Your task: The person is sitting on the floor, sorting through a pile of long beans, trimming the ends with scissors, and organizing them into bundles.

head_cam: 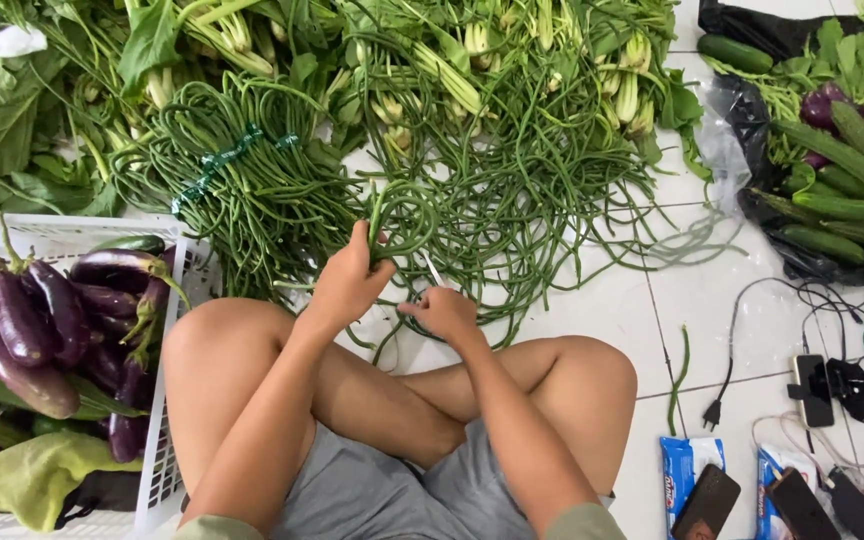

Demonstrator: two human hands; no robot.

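I sit cross-legged on a white tiled floor. My left hand [349, 283] grips a looped bunch of long green beans [404, 222], held upright in front of my knees. My right hand [442, 310] is pinched on a thin pale strip [433, 270] that runs up toward the loop. A large loose pile of long beans [527, 170] spreads on the floor just beyond my hands. To its left lies a bundle of long beans [252, 190] tied with a green band.
A white plastic basket [174, 360] at left holds purple eggplants [32, 320] and a yellow cloth. Leafy greens [72, 90] lie along the back. Cucumbers [832, 205] rest on black plastic at right. Phones, chargers and cables [822, 390] lie at lower right.
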